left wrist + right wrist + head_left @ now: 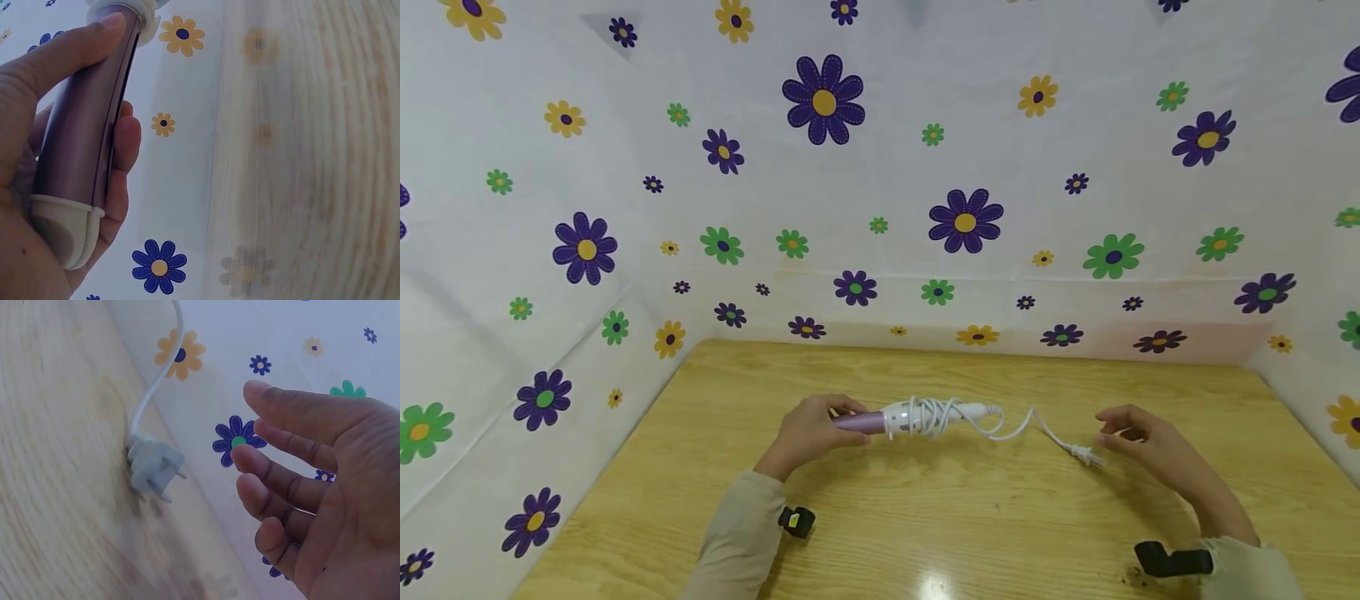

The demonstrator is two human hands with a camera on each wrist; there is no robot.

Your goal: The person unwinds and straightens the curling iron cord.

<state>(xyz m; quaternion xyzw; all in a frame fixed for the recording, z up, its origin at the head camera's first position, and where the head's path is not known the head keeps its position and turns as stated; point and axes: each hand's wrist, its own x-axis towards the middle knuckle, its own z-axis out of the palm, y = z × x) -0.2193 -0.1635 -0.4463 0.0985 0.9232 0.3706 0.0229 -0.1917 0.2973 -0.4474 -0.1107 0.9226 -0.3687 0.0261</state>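
Observation:
A curling iron (865,422) with a purple barrel and a white handle is held above the wooden table. My left hand (811,433) grips it by the barrel. In the left wrist view the thumb lies along the purple barrel (84,119), and the fingers wrap behind it near the cream tip. White cord (934,415) is wound in loops round the handle, and a loose length runs right to a two-pin plug (1084,455). My right hand (1142,442) is just right of the plug, apart from it, its fingers loosely bent and holding nothing.
The light wooden table (880,525) spreads under both hands. White cloth with purple, yellow and green flowers (880,167) hangs behind the table and at both sides. Black devices (797,522) are strapped at both wrists.

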